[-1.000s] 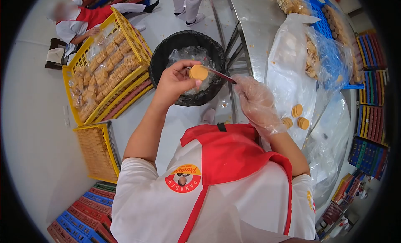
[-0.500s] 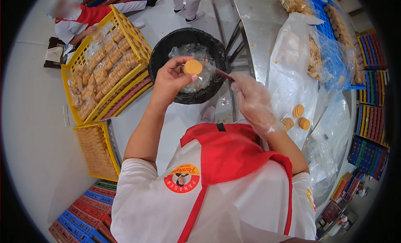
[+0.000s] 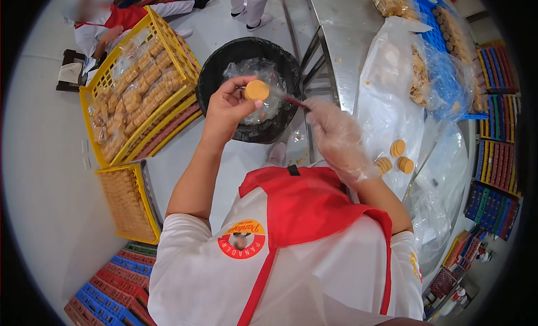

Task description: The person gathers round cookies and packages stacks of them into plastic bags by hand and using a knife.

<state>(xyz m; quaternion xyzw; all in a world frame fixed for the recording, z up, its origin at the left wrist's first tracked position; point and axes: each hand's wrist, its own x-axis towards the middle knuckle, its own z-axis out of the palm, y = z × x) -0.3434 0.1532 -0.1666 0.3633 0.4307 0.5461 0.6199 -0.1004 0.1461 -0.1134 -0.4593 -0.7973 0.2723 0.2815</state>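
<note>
Between the fingertips and thumb of my bare left hand (image 3: 227,107) is a small stack of round biscuits (image 3: 257,90), its flat face turned up. My right hand (image 3: 339,138), in a clear plastic glove, is wrapped round the dark red handle of a knife (image 3: 296,101). The blade is blurred and points left at the biscuits' edge; whether it touches them I cannot tell. Both hands are above a black-lined bin (image 3: 210,74) with crumpled clear plastic (image 3: 269,110) inside. Three more biscuit stacks (image 3: 398,148) sit on white plastic sheeting (image 3: 386,102) to the right.
A steel table (image 3: 342,18) runs along the right, bearing bagged biscuits (image 3: 392,2) and a blue crate (image 3: 431,15). Stacked yellow crates (image 3: 188,57) with packed biscuits stand at left. A seated co-worker (image 3: 92,29) is beyond them; another person's legs (image 3: 252,7) show at the top.
The knife and my right hand have shifted slightly left and down. My left hand keeps its hold on the biscuits. The seated co-worker's hand has moved up and back from the crate.
</note>
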